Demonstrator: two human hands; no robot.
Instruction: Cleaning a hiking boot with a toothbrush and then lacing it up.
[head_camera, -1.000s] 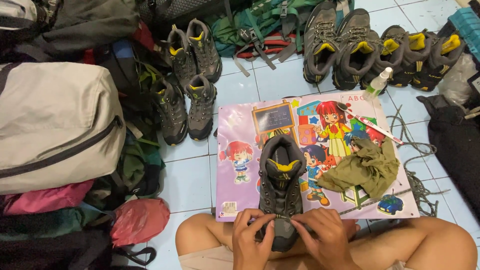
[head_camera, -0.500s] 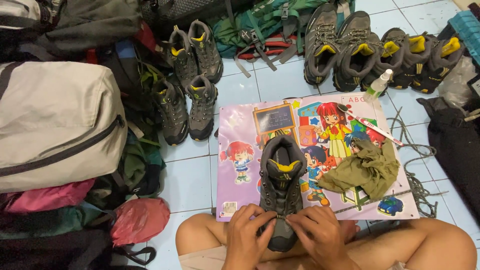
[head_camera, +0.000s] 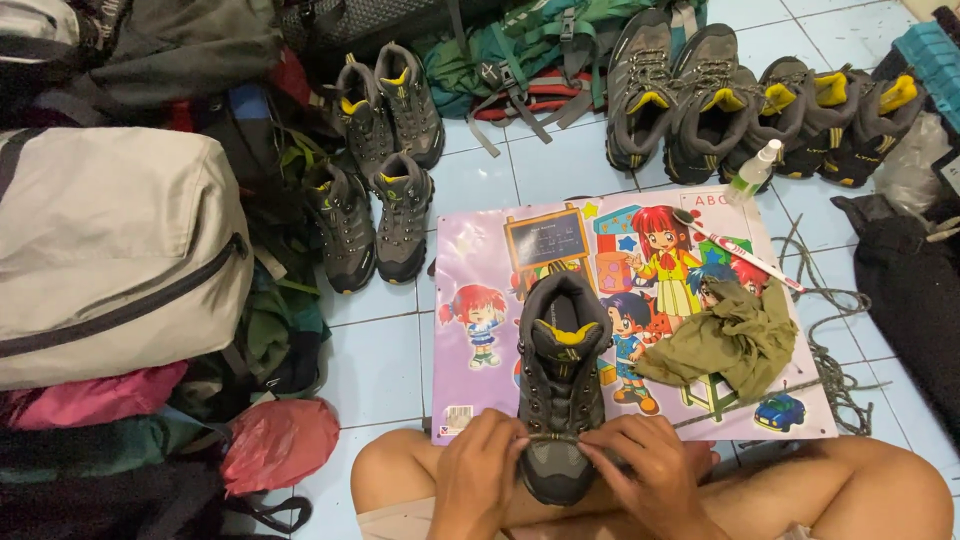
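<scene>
I see a big grey bag (head_camera: 105, 250) at the left of the frame. A bright mat (head_camera: 640, 250) with cartoon kids lies on the blue floor (head_camera: 380, 365) in the middle. More boots (head_camera: 740, 95) sit in a row at the top right. A green cloth (head_camera: 735, 340) lies on the mat's right side. One grey boot (head_camera: 560, 385) stands low in the middle, toe toward me. My left hand (head_camera: 480, 470) and right hand (head_camera: 650, 475) are both closed, pinching its lace (head_camera: 555, 437) near the toe.
</scene>
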